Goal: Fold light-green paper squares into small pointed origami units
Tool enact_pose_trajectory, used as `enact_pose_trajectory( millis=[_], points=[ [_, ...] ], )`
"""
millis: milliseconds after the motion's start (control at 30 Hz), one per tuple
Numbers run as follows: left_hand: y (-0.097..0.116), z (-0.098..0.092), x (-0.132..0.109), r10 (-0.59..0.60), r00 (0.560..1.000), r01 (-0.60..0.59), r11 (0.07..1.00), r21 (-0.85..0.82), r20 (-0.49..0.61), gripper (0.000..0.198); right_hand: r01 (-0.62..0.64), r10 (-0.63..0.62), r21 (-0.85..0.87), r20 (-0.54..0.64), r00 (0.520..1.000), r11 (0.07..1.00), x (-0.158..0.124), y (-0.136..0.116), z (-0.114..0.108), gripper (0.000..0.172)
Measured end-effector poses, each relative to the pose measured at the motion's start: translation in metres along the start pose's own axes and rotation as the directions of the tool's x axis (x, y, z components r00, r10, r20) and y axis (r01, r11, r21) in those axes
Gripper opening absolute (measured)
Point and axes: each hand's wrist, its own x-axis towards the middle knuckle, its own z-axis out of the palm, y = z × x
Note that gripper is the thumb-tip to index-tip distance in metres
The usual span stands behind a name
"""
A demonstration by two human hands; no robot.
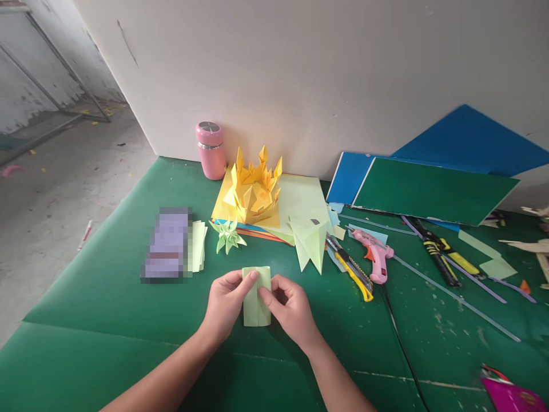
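L hand (225, 297) pinches the folded paper (257, 312), thumb flat on its front nr the top, fingers behind. R hand (295, 306) grips the same pc at its R edge, thumb on the front, other fingers curled at the side. Paper is lt grn, upright, w/ a seam down the middle; it's btwn the 2 hands over the nr-center of the grn table (107, 286). Can't tell if its bottom edge touches the tabletop.

Beyond, a grn flower (229, 236) is at the front L of a paper stack (304, 191); a yel crown (257, 213) sits on the stack's L part, pink flask (212, 163) behind it to the L. Pointed paper (312, 243) overlaps the stack's front R corner. Far L: blurred purple item (169, 240), w/ lt grn slips (198, 246) just beside it. To the R: yel cutter (362, 283), then pink glue gun (378, 260), its blk cord (398, 337) running to the nr edge. Grn board (433, 191) leans at the back R.
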Motion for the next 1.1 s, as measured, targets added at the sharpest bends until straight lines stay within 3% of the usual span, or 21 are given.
enact_pose_trajectory(
  millis=[367,900,1100],
  points=[
    [0.0021,0.0013,-0.0021,-0.008,0.994,-0.013,0.981,0.195,0.106,0.032,0.008,0.014,0.193,-0.114,0.993,0.981,0.0029,-0.0001,-0.0015,0.028],
    [-0.0026,0.0020,-0.0008,0.040,0.995,-0.061,0.969,0.239,0.091,0.031,0.070,-0.053,0.066,-0.223,0.973,0.995,0.0012,0.0017,0.0008,0.027],
    [0.0005,0.0029,-0.0015,0.046,0.997,-0.054,0.988,0.142,0.059,0.030,0.034,-0.006,0.152,-0.180,0.984,0.988,-0.0003,0.0004,0.0038,0.027]
  ],
)
